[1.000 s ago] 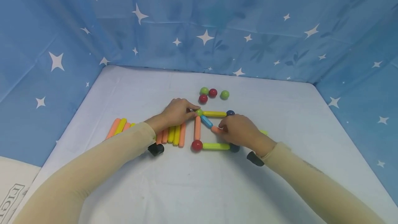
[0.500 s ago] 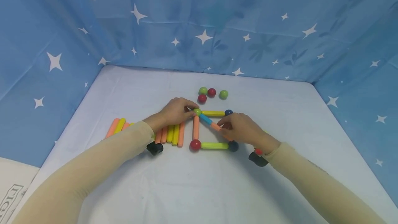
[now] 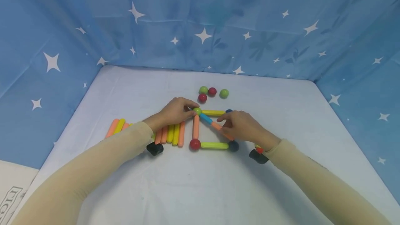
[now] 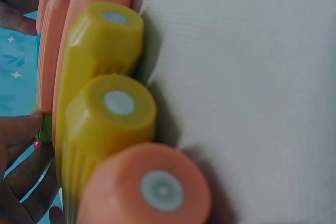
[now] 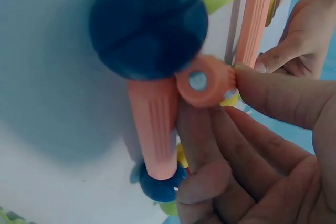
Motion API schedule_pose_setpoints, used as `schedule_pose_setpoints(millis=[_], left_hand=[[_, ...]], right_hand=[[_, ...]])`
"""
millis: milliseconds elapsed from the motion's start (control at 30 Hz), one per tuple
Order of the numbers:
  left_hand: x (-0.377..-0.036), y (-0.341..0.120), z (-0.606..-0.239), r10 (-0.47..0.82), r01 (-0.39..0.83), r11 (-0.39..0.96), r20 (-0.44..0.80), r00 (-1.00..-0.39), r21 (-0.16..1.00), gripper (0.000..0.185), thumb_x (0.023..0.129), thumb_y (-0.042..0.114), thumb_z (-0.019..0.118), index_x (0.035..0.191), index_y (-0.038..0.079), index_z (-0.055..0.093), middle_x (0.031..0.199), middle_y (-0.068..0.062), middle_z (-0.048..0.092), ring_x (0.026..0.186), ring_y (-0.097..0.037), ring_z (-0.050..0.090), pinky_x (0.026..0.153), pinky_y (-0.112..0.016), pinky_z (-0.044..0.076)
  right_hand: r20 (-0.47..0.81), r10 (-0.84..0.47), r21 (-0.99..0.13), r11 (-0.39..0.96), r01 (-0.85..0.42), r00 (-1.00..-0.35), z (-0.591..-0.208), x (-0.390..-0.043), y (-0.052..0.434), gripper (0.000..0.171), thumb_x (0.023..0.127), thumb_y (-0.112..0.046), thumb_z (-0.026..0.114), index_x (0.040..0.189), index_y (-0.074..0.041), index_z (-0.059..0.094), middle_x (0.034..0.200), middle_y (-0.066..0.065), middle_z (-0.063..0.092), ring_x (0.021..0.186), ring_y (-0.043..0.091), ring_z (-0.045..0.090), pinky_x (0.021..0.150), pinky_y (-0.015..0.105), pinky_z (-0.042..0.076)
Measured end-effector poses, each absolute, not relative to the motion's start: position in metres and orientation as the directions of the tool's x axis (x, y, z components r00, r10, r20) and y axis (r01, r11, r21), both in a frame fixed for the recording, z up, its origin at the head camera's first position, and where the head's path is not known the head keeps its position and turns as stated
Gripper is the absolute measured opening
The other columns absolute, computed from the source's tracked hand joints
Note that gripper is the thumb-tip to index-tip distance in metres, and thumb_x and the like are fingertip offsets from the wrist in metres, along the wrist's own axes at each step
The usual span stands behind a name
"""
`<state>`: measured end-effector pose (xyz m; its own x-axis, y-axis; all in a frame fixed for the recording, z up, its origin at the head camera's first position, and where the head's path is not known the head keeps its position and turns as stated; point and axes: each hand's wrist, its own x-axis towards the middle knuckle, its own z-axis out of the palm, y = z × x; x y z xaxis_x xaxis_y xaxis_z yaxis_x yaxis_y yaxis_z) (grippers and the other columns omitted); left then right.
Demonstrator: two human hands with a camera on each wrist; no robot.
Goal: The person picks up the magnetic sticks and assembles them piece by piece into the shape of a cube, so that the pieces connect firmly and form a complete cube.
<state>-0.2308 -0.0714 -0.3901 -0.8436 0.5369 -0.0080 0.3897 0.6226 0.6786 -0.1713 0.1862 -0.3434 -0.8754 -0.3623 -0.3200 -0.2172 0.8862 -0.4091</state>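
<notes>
My left hand (image 3: 178, 111) pinches a green ball (image 3: 197, 111) at the far left corner of a four-sided frame of magnetic sticks and balls. From that ball a blue stick (image 3: 206, 118) slants inward, end to end with an orange stick (image 3: 216, 126). My right hand (image 3: 242, 126) pinches this orange stick between thumb and fingers. Its free end shows right beside the dark blue corner ball (image 5: 147, 24) in the right wrist view. The frame's other sides are yellow (image 3: 213, 113), yellow-green (image 3: 214, 145) and orange sticks (image 3: 196, 127), with a red ball (image 3: 195, 144) at the near left.
Loose green (image 3: 224, 93) and red balls (image 3: 202, 98) lie behind the frame. To its left, a row of orange and yellow sticks (image 3: 176, 134) lies partly under my left forearm. Blue star-patterned cloth (image 3: 203, 20) walls the back and sides of the white table (image 3: 193, 183).
My right hand has shifted slightly, bringing the orange stick from a bend into line with the blue one. The left hand keeps its pinch on the green ball.
</notes>
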Motion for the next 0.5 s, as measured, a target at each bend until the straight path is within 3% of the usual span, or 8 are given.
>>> schedule_pose_setpoints(millis=[267,500], left_hand=[[-0.2285,-0.0721,-0.3882,0.531,0.376,0.622,-0.017,-0.847,0.687,0.035,0.098,0.021,0.07,0.132,0.014,0.069,0.121,-0.003,0.071,0.103,-0.018,0.063,0.094,-0.035,0.051],[-0.2285,-0.0734,-0.388,0.528,0.367,0.617,-0.021,-0.849,0.696,0.035,0.098,0.021,0.071,0.132,0.013,0.07,0.121,-0.003,0.072,0.106,-0.019,0.064,0.096,-0.037,0.05]], right_hand=[[-0.404,-0.335,-0.442,0.886,-0.139,-0.851,-0.3438,-0.1738,0.1785,0.043,0.094,-0.014,0.068,0.137,-0.009,0.064,0.106,0.004,0.071,0.083,0.015,0.067,0.074,0.033,0.057],[-0.384,-0.349,-0.474,0.869,-0.142,-0.855,-0.3455,-0.1711,0.1791,0.045,0.094,-0.013,0.069,0.138,-0.011,0.062,0.106,0.004,0.071,0.086,0.017,0.066,0.072,0.032,0.056]])
